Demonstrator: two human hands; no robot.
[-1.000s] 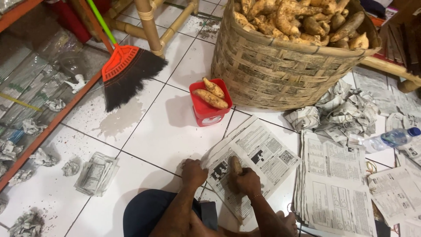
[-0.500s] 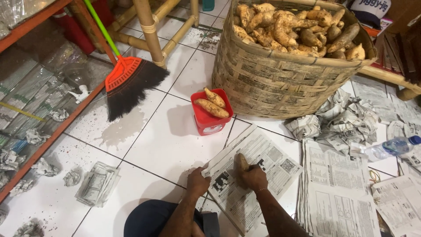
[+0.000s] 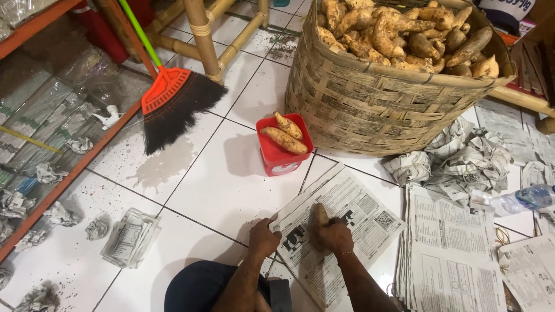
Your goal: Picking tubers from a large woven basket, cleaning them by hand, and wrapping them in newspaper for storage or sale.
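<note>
My right hand grips a brown sweet potato and presses it onto a newspaper sheet spread on the tiled floor. My left hand holds down the sheet's left edge. Just beyond the sheet stands a small red scale with two sweet potatoes lying on top. Behind it is a big woven basket heaped with several sweet potatoes.
A stack of flat newspapers lies to the right, with crumpled newspaper and a plastic bottle beyond. An orange broom leans at the left. Paper-wrapped bundles lie near a shelf. Bamboo furniture legs stand behind.
The view has drifted a little, so basket and scale sit lower in frame. Both hands stay on the newspaper, the right still gripping the sweet potato, which now lies further onto the sheet.
</note>
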